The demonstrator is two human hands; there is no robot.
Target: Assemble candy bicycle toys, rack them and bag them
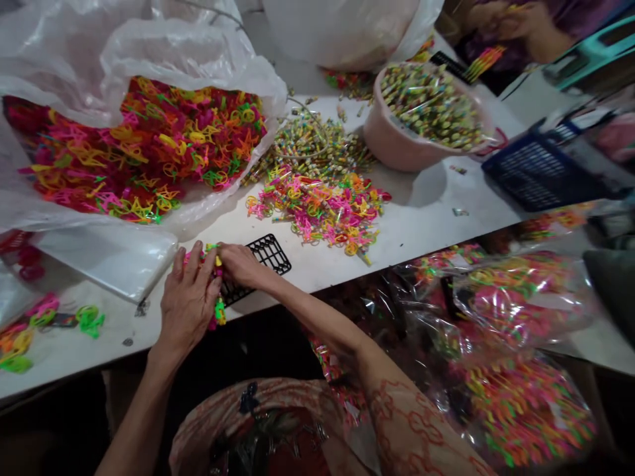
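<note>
1. Head view: left hand (187,301) & right hand (241,263) are meeting over the black plastic grid (262,259) near the table's front edge (297,287). Both are pinching a small bunch of neon plastic pieces (217,311), fingers pressed together round it; the bunch is sitting on the grid's left end, mostly hidden under the fingers.
2. Progress, as a judgement: the loose pile of neon pieces (325,208) and the open bag of neon pieces (143,149) are looking barely dented, so lots is left. Filled clear packs (520,396) are lying below the table on the right, so some is done.
3. Room: hands are working right at the edge, w/ bare tabletop between grid & pile. Flat clear sheet (112,254) is just beside the left hand. Pink tub of small sticks (426,116) & blue basket (536,172) are sitting well apart.
</note>
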